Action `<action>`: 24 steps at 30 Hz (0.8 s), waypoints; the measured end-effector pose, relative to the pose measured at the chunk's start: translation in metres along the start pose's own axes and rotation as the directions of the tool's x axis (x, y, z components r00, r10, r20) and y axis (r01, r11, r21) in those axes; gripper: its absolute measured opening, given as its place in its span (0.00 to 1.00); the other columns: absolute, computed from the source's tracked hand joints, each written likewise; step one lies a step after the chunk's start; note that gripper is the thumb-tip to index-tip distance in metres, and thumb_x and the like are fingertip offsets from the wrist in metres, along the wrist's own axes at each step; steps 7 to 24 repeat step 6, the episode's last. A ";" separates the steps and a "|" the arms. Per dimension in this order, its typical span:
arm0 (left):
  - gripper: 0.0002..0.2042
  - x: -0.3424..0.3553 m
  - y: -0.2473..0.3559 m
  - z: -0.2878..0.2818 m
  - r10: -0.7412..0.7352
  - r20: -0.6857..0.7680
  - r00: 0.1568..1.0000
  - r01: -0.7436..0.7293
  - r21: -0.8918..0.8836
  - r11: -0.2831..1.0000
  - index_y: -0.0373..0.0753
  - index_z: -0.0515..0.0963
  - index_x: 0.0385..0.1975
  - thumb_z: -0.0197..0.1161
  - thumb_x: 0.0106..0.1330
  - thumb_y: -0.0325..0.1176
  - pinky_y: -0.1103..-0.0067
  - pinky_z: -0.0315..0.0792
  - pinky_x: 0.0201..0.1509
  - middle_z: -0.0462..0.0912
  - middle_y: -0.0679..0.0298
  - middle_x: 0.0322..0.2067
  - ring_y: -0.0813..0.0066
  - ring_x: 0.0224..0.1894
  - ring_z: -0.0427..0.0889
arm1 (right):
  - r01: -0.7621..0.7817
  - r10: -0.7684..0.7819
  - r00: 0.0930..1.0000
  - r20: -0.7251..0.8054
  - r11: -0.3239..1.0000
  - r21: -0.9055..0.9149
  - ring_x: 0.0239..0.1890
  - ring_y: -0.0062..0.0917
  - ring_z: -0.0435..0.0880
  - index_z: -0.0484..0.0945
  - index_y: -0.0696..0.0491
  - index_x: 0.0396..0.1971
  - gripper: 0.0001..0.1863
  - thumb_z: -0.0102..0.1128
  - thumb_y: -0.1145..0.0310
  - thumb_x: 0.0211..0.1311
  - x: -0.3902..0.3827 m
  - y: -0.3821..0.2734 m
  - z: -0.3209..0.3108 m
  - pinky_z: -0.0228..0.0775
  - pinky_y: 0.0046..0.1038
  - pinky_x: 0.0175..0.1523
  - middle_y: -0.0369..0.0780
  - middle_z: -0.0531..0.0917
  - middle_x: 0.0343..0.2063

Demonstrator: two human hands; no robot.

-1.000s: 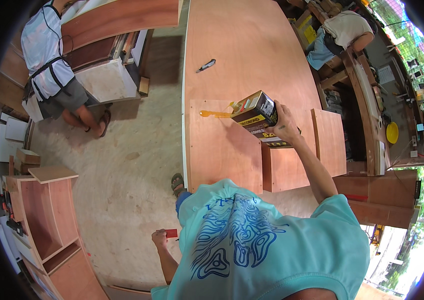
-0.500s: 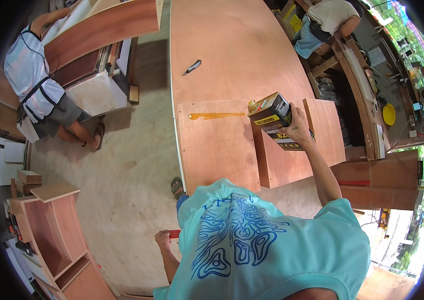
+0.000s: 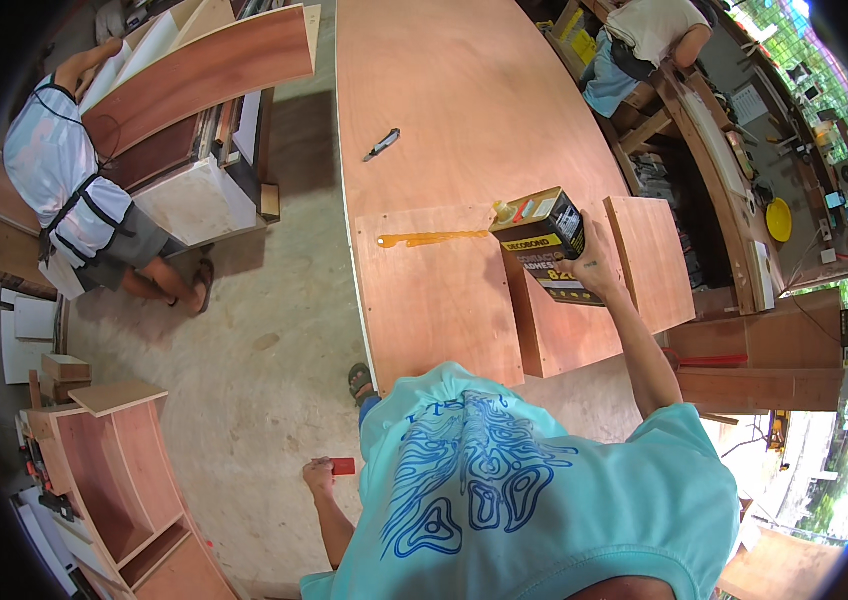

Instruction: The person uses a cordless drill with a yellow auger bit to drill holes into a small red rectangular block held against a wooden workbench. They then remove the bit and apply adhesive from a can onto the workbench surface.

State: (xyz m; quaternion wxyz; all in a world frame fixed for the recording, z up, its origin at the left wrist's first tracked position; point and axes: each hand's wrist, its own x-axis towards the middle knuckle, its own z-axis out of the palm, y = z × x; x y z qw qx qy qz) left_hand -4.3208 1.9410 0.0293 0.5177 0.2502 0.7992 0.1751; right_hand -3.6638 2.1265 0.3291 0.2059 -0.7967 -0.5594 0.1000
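My right hand [image 3: 594, 265] grips a rectangular black-and-yellow glue can [image 3: 534, 250] by its side. The can is over the right edge of a plywood panel [image 3: 434, 320], its spout end toward the left. A streak of amber glue [image 3: 434, 239] runs across the panel from near its left edge to the can. Low at my left side, away from the panel, my left hand [image 3: 320, 475] holds a small flat red piece [image 3: 343, 466]; its exact kind is unclear.
A utility knife [image 3: 381, 145] lies on the large plywood sheet [image 3: 464, 90]. Beside the panel stands a wooden box [image 3: 649, 250]. One person [image 3: 74, 170] works at the far left, another [image 3: 659, 40] at the far right. An open wooden cabinet [image 3: 104, 470] stands at left.
The can has turned a little, so more of its front shows. My left hand has shifted slightly left, and more of the red piece is visible. The glue streak looks much the same.
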 end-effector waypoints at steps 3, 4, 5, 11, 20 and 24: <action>0.05 -0.005 -0.013 -0.001 -0.007 0.007 1.000 0.007 -0.041 0.999 0.33 0.84 0.31 0.64 0.55 0.23 0.77 0.68 0.13 0.81 0.64 0.22 0.73 0.17 0.77 | 0.011 -0.011 1.000 -0.009 0.999 0.032 0.63 0.47 0.68 0.54 0.63 0.68 0.59 0.79 0.68 0.31 0.002 -0.005 0.003 0.61 0.40 0.68 0.53 0.69 0.58; 0.05 -0.006 -0.017 0.000 -0.012 0.002 1.000 0.012 -0.066 0.998 0.33 0.84 0.31 0.64 0.56 0.23 0.78 0.67 0.13 0.81 0.64 0.22 0.73 0.17 0.77 | 0.007 -0.007 1.000 -0.004 0.999 0.047 0.63 0.47 0.67 0.54 0.62 0.68 0.59 0.79 0.68 0.32 0.003 -0.006 0.004 0.61 0.40 0.68 0.53 0.69 0.58; 0.06 -0.011 -0.016 0.004 -0.032 -0.004 0.999 0.032 -0.056 0.998 0.32 0.84 0.32 0.63 0.56 0.23 0.78 0.67 0.12 0.81 0.64 0.23 0.73 0.16 0.77 | 0.002 -0.002 1.000 0.002 0.998 0.057 0.63 0.47 0.67 0.54 0.62 0.69 0.59 0.79 0.68 0.32 0.003 -0.005 0.004 0.60 0.40 0.68 0.53 0.69 0.58; 0.06 -0.014 -0.015 0.007 -0.053 -0.011 0.999 0.052 -0.045 0.998 0.32 0.84 0.32 0.63 0.56 0.23 0.78 0.67 0.12 0.82 0.64 0.23 0.73 0.16 0.76 | -0.003 0.002 1.000 0.008 0.998 0.067 0.63 0.46 0.67 0.54 0.61 0.69 0.60 0.79 0.68 0.32 0.003 -0.005 0.005 0.60 0.40 0.69 0.52 0.69 0.58; 0.06 -0.014 -0.015 0.007 -0.053 -0.011 0.999 0.052 -0.045 0.998 0.32 0.84 0.32 0.63 0.56 0.23 0.78 0.67 0.12 0.82 0.64 0.23 0.73 0.16 0.76 | -0.003 0.002 1.000 0.008 0.998 0.067 0.63 0.46 0.67 0.54 0.61 0.69 0.60 0.79 0.68 0.32 0.003 -0.005 0.005 0.60 0.40 0.69 0.52 0.69 0.58; 0.06 -0.014 -0.015 0.007 -0.053 -0.011 0.999 0.052 -0.045 0.998 0.32 0.84 0.32 0.63 0.56 0.23 0.78 0.67 0.12 0.82 0.64 0.23 0.73 0.16 0.76 | -0.003 0.002 1.000 0.008 0.998 0.067 0.63 0.46 0.67 0.54 0.61 0.69 0.60 0.79 0.68 0.32 0.003 -0.005 0.005 0.60 0.40 0.69 0.52 0.69 0.58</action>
